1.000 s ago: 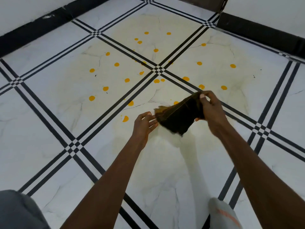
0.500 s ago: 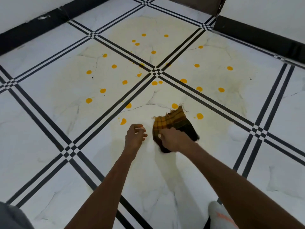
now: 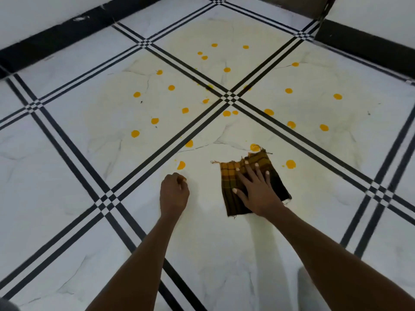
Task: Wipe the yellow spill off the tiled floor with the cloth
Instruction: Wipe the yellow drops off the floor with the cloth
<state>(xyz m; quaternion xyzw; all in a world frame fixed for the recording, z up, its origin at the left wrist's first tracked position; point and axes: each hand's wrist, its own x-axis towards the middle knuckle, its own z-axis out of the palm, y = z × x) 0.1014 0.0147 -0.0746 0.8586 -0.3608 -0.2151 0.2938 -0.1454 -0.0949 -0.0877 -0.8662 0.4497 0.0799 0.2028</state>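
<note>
- Head view: showing the tiled floor (image 3: pixel 67 176), white with black stripes.
- Curling the left hand (image 3: pixel 174 193) into a loose fist on the floor, gripping nothing.
- Pressing the right hand (image 3: pixel 256 189), fingers spread flat, onto the plaid cloth (image 3: pixel 231 185) lying on the floor.
- Lying beyond and beside the cloth, yellow spill (image 3: pixel 226 113) drops, one touching its far edge.
</note>
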